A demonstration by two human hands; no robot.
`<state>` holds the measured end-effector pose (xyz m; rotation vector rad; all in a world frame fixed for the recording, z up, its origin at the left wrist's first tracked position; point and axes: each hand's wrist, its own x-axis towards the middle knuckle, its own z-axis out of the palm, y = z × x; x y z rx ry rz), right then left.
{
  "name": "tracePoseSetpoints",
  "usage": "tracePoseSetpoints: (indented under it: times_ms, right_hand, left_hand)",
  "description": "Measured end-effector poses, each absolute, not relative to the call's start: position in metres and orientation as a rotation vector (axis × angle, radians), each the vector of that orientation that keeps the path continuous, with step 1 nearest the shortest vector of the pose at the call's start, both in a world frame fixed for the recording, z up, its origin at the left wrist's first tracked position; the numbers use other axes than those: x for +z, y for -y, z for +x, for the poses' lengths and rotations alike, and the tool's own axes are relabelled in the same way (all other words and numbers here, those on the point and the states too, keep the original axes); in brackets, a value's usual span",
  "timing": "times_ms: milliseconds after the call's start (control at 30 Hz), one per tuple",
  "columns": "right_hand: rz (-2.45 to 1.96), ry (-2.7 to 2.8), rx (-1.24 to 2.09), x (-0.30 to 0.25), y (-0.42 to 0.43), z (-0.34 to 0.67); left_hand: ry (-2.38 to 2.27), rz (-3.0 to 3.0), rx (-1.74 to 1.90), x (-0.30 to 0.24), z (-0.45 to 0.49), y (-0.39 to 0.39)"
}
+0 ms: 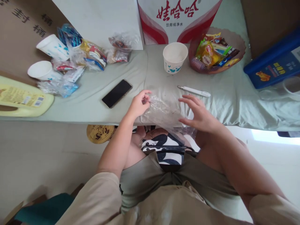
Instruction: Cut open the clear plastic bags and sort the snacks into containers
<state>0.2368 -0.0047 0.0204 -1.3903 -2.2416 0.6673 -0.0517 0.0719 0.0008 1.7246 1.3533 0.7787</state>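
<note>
A clear plastic bag [161, 107] lies crumpled at the table's front edge, its lower part hanging over. My left hand [140, 104] pinches the bag's left side between curled fingers. On the other side, my right hand [197, 112] has its fingers spread beside the bag, with nothing seen in its grasp. Just beyond the hands lies a white utility knife or pen-like tool [194, 91]; its exact kind is unclear. A white paper cup [175, 58] with blue leaf prints stands upright farther back. Left of my left hand rests a black phone [117, 93].
A brown translucent bowl [240, 45] of wrapped snacks stands at the back right, near a blue container [269, 62]. Tipped paper cups [42, 70] and several snack packets [93, 54] lie at left, by a yellow jug [25, 98]. Boxes [179, 22] line the back.
</note>
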Motion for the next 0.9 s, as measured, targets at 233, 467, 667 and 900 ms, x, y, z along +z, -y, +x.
tracePoseSetpoints:
  times_ms: [233, 467, 667, 900]
  right_hand:
    - [-1.45, 2.027, 1.229, 0.028, -0.018, 0.208]
    - [-1.331, 1.175, 1.381, 0.027, -0.016, 0.194]
    - [-1.261, 1.185, 1.59, 0.016, -0.022, 0.197]
    - [-1.002, 1.039, 1.647, 0.018, -0.021, 0.198]
  left_hand:
    - [-1.02, 1.331, 0.863, 0.019, -0.035, -0.071]
    - [-0.753, 0.902, 0.808, 0.016, -0.008, -0.06]
    - [-1.036, 1.009, 0.715, 0.014, -0.002, -0.059]
    - [-0.912, 1.032, 0.867, 0.02, -0.02, -0.061]
